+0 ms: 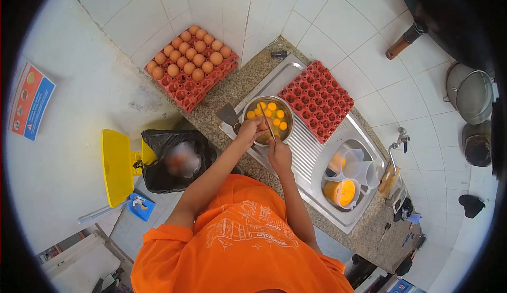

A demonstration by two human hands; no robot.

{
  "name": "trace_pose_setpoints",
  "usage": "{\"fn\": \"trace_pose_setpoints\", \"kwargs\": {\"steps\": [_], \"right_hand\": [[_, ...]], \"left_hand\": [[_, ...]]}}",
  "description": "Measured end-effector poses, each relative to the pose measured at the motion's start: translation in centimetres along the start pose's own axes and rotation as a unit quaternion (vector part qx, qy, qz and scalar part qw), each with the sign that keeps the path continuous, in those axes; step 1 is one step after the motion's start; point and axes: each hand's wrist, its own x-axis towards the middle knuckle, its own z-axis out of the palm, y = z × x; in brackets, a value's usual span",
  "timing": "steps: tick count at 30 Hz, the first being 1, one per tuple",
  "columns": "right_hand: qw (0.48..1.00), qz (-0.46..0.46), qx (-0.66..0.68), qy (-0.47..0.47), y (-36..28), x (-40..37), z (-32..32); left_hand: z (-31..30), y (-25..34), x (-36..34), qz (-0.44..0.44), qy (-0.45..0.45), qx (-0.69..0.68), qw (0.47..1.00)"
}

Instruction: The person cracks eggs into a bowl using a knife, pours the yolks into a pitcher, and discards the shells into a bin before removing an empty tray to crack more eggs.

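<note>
Over the metal bowl (291, 114), my left hand (248, 132) is closed around a brown egg (263, 123), partly hidden by the fingers. My right hand (279, 153) grips a long thin knife-like utensil (265, 114), which reaches across the bowl close to the egg. Several yellow yolks (272, 106) lie in clear egg white inside the bowl. The bowl stands at the left end of the sink's steel drainboard (299, 153). A dark flat spatula (228, 114) lies beside it, near my left hand.
Stacked red trays of brown eggs (182, 62) stand at the back left. An empty red egg tray (317, 100) rests on the drainboard. Plastic jugs (342, 193) with yellow liquid sit in the sink. A black-lined bin (158, 171) with a yellow lid (117, 166) is at left.
</note>
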Motion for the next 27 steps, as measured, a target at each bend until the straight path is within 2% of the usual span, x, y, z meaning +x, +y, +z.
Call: {"fn": "trace_pose_setpoints", "kwargs": {"steps": [2,3,6,8,11,12,14,15,17,18,20,21,23,24,26,27], "right_hand": [[1.000,0.008,-0.005,0.030,-0.8,0.2,-0.8],[0.998,0.002,0.039,0.057,-1.4,0.6,-1.5],[0.989,-0.025,0.102,0.109,-1.4,2.4,-1.8],[0.988,-0.057,0.098,0.101,-0.1,3.8,-1.3],[0.981,-0.077,0.154,0.086,0.2,5.0,-1.9],[0.981,-0.079,0.154,0.086,-0.1,5.3,-2.4],[0.993,-0.043,0.110,0.016,-0.5,5.7,-3.4],[0.993,-0.043,0.110,0.016,-0.7,5.7,-3.3],[0.998,-0.035,0.028,0.036,-0.9,6.1,-2.9],[0.998,-0.036,0.028,0.036,-0.5,6.3,-2.6],[0.995,-0.021,0.078,0.061,0.9,6.9,-2.1],[0.995,-0.022,0.079,0.061,1.3,7.1,-2.4],[0.991,-0.102,0.028,0.078,2.0,7.6,-3.1],[0.991,-0.101,0.028,0.079,1.8,7.9,-3.6],[0.966,-0.222,0.073,0.112,1.3,8.3,-4.6],[0.966,-0.222,0.072,0.111,0.9,8.1,-4.8]], "left_hand": [[0.7,0.4,-0.7,-0.002,0.020,0.003,1.000],[0.8,0.5,-0.9,-0.002,0.022,0.001,1.000],[1.4,1.1,-1.3,0.006,-0.027,0.047,0.999],[1.6,1.1,-1.1,0.017,-0.054,0.144,0.988],[2.5,1.6,-1.3,0.053,-0.031,0.156,0.986],[2.5,1.9,-1.2,0.055,-0.031,0.156,0.986],[2.4,2.6,-1.0,0.097,-0.055,0.272,0.956],[2.2,2.6,-0.6,0.097,-0.055,0.273,0.956],[1.5,2.1,0.8,0.206,-0.043,0.436,0.875],[1.1,2.1,1.4,0.207,-0.042,0.436,0.875],[0.6,2.3,2.1,0.233,-0.085,0.496,0.832],[0.8,2.7,1.8,0.234,-0.084,0.496,0.832],[1.3,3.5,1.4,0.457,-0.139,0.555,0.681],[1.3,3.6,1.5,0.457,-0.139,0.555,0.681],[1.4,3.7,1.6,0.502,-0.125,0.545,0.660],[1.3,3.7,1.7,0.502,-0.124,0.545,0.660]]}}
